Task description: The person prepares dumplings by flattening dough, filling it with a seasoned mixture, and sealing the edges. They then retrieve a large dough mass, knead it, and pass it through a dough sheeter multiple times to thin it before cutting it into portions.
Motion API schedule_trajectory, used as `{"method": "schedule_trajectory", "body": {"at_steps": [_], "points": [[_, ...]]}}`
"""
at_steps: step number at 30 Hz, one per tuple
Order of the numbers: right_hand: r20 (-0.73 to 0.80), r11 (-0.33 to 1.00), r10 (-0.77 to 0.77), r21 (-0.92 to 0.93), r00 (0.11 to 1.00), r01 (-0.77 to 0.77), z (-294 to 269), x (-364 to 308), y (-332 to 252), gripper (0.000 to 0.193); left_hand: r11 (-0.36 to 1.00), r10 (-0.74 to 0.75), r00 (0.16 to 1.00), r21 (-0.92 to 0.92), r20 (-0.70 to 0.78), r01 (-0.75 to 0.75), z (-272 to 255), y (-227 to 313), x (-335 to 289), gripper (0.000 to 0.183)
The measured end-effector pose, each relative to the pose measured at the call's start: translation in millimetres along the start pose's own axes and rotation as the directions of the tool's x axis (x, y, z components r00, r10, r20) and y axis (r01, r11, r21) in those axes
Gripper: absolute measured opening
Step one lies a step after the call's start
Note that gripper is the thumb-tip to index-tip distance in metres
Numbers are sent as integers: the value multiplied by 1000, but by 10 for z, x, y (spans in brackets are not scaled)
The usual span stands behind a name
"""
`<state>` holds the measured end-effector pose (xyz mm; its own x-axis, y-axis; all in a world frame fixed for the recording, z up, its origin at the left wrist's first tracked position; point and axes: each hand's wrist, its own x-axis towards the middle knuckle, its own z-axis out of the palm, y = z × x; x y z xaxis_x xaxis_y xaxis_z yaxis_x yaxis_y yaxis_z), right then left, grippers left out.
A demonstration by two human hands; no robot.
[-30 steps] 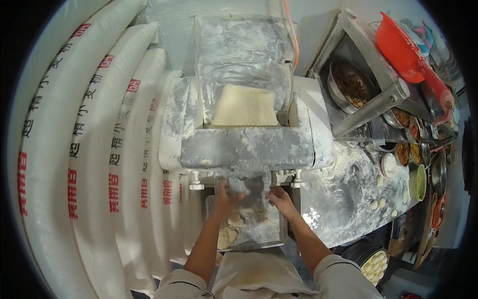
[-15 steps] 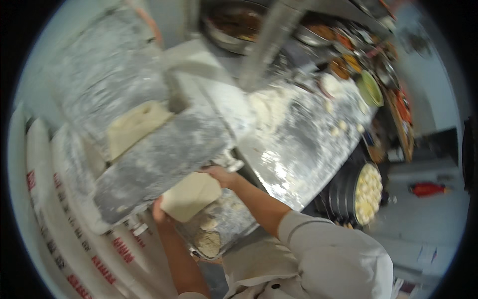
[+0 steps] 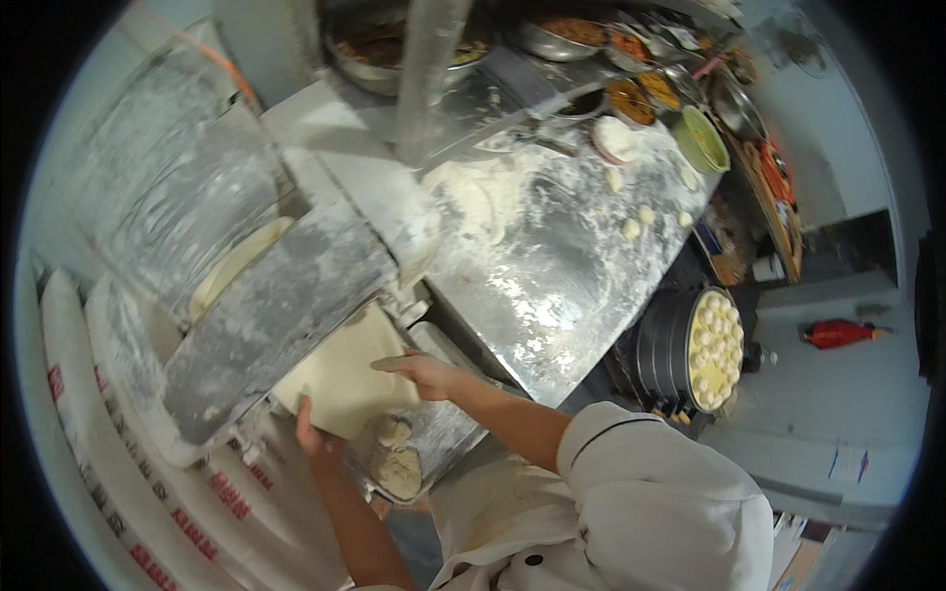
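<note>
A pale, smooth sheet of dough [image 3: 345,379] hangs out of the near side of a flour-dusted dough roller machine [image 3: 286,305]. My left hand [image 3: 317,438] grips the sheet's lower left edge, thumb on top and the other fingers mostly hidden beneath. On the right edge, my right hand [image 3: 422,375] holds the sheet with its thumb lying over it. Behind the machine's grey cover, a narrow strip of dough [image 3: 236,264] still shows on the sloping feed plate [image 3: 187,187]. Below the sheet, a metal tray [image 3: 448,433] carries a clump of floury dough [image 3: 397,471].
A floured metal table [image 3: 552,266] stands to the right, with small dough pieces [image 3: 631,229] and a green bowl [image 3: 700,141]. Round steamers [image 3: 680,345] hold several buns. Stuffed white sacks [image 3: 148,473] line the left. Filling pans [image 3: 557,39] sit at the back.
More of the sheet now extends from the machine's near side, while the dough strip behind the cover has shrunk. Both hands keep hold of the sheet. The whole view has shifted somewhat.
</note>
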<state>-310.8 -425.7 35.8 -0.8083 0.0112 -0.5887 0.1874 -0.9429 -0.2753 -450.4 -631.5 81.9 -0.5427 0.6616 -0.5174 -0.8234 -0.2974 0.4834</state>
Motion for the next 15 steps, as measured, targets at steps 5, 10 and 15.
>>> {"method": "schedule_trajectory", "body": {"at_steps": [5, 10, 15], "points": [[-144, 994, -11, -110, 989, -5, 36, -504, 140, 49, 999, 19, 984, 48, -175, -11, -279, -350, -371, 42], [-108, 948, 31, -311, 994, -63, -61, -938, 257, 57, 992, -36, 938, 103, -346, 76, -226, -572, -692, 42], [-255, 868, 69, -461, 965, -184, -62, -1210, 414, 62, 967, -113, 907, 166, -405, 195, -380, -720, -887, 36]]}}
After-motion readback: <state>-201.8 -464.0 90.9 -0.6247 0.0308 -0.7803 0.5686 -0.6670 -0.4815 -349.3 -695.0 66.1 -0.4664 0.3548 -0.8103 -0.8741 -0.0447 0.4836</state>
